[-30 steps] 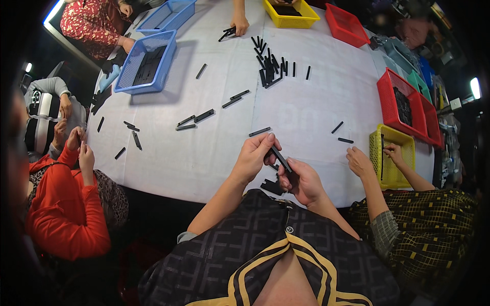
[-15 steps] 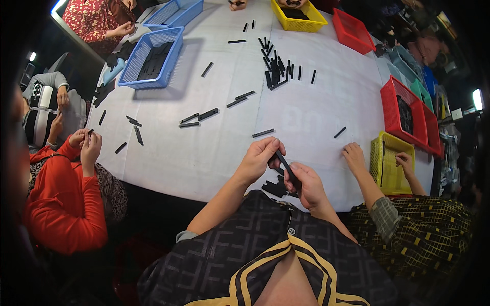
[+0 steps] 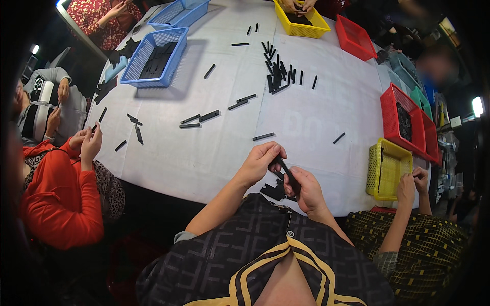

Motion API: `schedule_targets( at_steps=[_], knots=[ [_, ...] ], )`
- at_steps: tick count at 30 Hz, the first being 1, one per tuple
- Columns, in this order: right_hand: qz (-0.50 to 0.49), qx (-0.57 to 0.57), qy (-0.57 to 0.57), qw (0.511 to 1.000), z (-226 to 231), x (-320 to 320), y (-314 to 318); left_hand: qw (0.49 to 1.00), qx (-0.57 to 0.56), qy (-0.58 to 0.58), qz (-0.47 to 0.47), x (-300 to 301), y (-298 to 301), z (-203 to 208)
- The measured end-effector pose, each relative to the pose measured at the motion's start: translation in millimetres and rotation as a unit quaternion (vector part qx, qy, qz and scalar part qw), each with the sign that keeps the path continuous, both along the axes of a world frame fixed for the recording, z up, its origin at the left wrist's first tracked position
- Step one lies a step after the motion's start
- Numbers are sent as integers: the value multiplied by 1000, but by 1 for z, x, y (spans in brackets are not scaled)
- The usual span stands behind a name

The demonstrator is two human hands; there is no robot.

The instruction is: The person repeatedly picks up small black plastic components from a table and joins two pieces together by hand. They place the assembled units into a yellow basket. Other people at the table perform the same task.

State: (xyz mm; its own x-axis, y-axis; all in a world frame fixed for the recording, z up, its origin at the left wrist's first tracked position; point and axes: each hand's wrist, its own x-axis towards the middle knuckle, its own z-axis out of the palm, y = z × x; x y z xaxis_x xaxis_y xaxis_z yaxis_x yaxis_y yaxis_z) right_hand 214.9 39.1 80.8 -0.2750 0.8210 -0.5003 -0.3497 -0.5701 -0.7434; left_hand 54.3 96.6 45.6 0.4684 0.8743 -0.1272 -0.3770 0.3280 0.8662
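At the near edge of the white table, both hands of the person are engaged on one black bar, held slanting between them just above the tabletop. The left hand has thumb and forefinger pinched together on the bar's far end. The right hand has its thumb laid along the near end, with the fingers curled closely beneath it; how far they wrap round cannot be told. Dark flat pieces lie below the hands, partly covered by them. A single bar rests just beyond the left hand, and another lies farther off to the right. Toward the far side, a heap of bars is noted, some standing apart from it. A blue basket containing dark pieces is on the far left. On the right are a yellow basket and, beyond it, a red basket. A co-worker's hands are at the yellow basket's near right corner.
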Motion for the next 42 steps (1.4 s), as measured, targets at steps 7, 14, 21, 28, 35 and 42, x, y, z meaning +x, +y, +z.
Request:
schedule_targets(
  at_steps=[7,14,21,28,35,42],
  knots=[
    [-21,-12,6,1000,-2,-2,-2,1000,8,-4,-5,-1,-1,-6],
    [-18,-24,17,999,-4,-1,-3,1000,6,22,-5,-4,0,-8],
    [-29,-54,51,997,-6,-1,-2,1000,9,20,-9,-3,1,-9],
    [-26,-58,56,996,-6,0,0,1000,5,28,1,-1,2,-7],
    [-11,-50,43,998,-4,1,2,1000,8,19,-13,-1,3,-6],
    [-21,-56,39,997,-4,0,2,1000,24,1,-20,-3,2,-6]
  ],
)
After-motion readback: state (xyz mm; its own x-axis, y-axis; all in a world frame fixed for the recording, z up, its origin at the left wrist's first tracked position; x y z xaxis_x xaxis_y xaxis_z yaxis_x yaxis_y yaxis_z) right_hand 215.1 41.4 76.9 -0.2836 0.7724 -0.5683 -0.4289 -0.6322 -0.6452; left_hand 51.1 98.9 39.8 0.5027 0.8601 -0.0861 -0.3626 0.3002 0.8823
